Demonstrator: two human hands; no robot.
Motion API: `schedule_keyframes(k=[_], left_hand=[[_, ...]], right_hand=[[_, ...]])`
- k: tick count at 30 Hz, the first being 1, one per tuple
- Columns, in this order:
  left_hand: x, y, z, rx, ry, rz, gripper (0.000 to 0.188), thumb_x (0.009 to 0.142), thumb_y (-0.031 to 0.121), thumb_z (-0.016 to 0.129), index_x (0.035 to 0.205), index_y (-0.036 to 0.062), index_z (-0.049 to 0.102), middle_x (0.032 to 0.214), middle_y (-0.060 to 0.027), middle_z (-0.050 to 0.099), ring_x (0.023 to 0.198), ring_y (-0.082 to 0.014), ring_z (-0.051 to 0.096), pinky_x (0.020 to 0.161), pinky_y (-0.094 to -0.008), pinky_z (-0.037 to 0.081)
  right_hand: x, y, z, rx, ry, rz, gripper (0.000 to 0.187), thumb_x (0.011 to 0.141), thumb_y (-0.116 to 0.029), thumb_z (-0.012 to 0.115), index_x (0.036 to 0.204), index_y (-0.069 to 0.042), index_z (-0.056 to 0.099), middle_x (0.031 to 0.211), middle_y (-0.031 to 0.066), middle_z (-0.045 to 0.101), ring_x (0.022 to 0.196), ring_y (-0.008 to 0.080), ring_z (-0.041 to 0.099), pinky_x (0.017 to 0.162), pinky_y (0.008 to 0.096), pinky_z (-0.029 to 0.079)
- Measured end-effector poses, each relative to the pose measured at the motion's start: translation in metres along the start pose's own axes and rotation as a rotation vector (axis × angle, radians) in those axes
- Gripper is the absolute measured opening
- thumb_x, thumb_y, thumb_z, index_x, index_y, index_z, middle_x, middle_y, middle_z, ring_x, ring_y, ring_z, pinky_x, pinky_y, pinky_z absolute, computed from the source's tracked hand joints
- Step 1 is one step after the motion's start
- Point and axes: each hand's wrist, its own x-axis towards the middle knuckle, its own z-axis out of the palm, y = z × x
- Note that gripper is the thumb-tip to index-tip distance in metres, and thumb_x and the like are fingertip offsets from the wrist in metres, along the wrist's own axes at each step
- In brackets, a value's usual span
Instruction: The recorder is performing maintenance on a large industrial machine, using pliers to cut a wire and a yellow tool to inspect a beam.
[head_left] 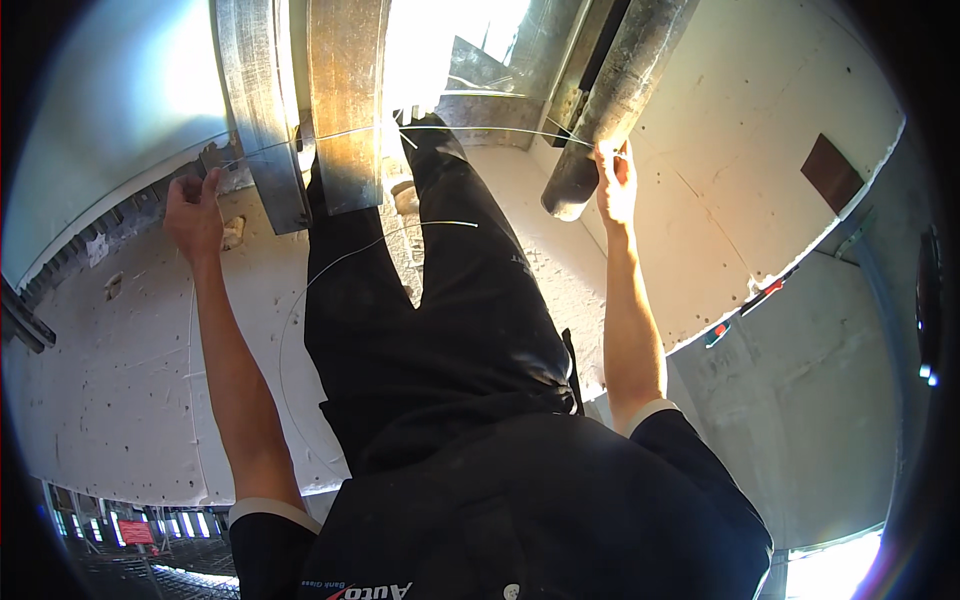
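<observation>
A thin, pale wire (470, 128) stretches in a shallow arc between my two raised hands. My right hand (615, 185) pinches its right part near the lower end of a round metal pipe (625, 85). On the other side, my left hand (194, 215) is closed with its fingers curled, and the wire's left part runs to its thumb and fingertips. Between the hands the wire crosses a grey metal channel (262, 110) and a rust-stained metal channel (345, 100). Another curved length of wire (345, 258) loops over my black trousers, with one end free.
Pale boards (110, 400) lie around my legs, with broken bits on them. A brown square patch (831, 174) marks the board on the right. Near its edge are small red-and-dark objects (718, 333). A red sign (135, 532) hangs at the lower left.
</observation>
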Motion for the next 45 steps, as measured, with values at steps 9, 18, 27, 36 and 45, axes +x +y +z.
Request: schedule_keyframes(k=[9, 18, 27, 36, 45], left_hand=[[0.003, 0.001, -0.004, -0.017, -0.018, 0.014, 0.041, 0.081, 0.041, 0.081, 0.087, 0.0031, 0.065, 0.076, -0.0057, 0.068, 0.069, -0.0165, 0.063, 0.069, -0.0322, 0.051], [0.003, 0.001, -0.006, 0.016, -0.017, 0.052, 0.042, 0.083, 0.042, 0.079, 0.088, 0.0035, 0.066, 0.076, -0.0064, 0.068, 0.069, -0.0177, 0.063, 0.068, -0.0335, 0.050], [0.007, 0.004, -0.008, 0.031, -0.045, 0.051, 0.038, 0.083, 0.040, 0.080, 0.088, 0.0045, 0.067, 0.074, -0.0051, 0.067, 0.067, -0.0163, 0.062, 0.066, -0.0322, 0.049], [0.004, 0.008, -0.009, -0.046, -0.048, 0.063, 0.033, 0.083, 0.035, 0.080, 0.088, 0.0043, 0.069, 0.073, -0.0061, 0.067, 0.063, -0.0159, 0.060, 0.063, -0.0307, 0.049], [0.006, 0.003, -0.012, 0.040, 0.020, 0.114, 0.035, 0.082, 0.037, 0.080, 0.083, 0.0039, 0.069, 0.072, -0.0101, 0.068, 0.064, -0.0234, 0.063, 0.064, -0.0356, 0.050]], right_hand=[[0.002, -0.030, 0.015, -0.454, 0.009, -0.031, 0.070, 0.097, -0.033, 0.065, 0.149, -0.001, 0.031, 0.132, 0.0118, 0.057, 0.122, 0.0195, 0.052, 0.106, 0.0336, 0.039], [0.004, -0.034, 0.011, -0.164, -0.075, -0.071, 0.082, 0.088, -0.028, 0.077, 0.151, -0.005, 0.028, 0.128, 0.0130, 0.060, 0.115, 0.0224, 0.058, 0.101, 0.0362, 0.045], [0.014, -0.028, 0.024, -0.245, 0.032, 0.077, 0.070, 0.076, -0.021, 0.089, 0.130, -0.003, 0.047, 0.113, 0.0082, 0.065, 0.100, 0.0175, 0.063, 0.092, 0.0342, 0.051], [0.006, -0.023, 0.016, -0.111, -0.015, 0.074, 0.072, 0.080, -0.021, 0.086, 0.136, -0.003, 0.044, 0.120, 0.0112, 0.062, 0.108, 0.0185, 0.060, 0.096, 0.0336, 0.048], [-0.043, -0.073, 0.078, -0.716, 0.148, -0.459, 0.038, 0.095, -0.019, 0.069, 0.128, -0.001, 0.058, 0.110, 0.0100, 0.066, 0.102, 0.0166, 0.061, 0.088, 0.0273, 0.048]])
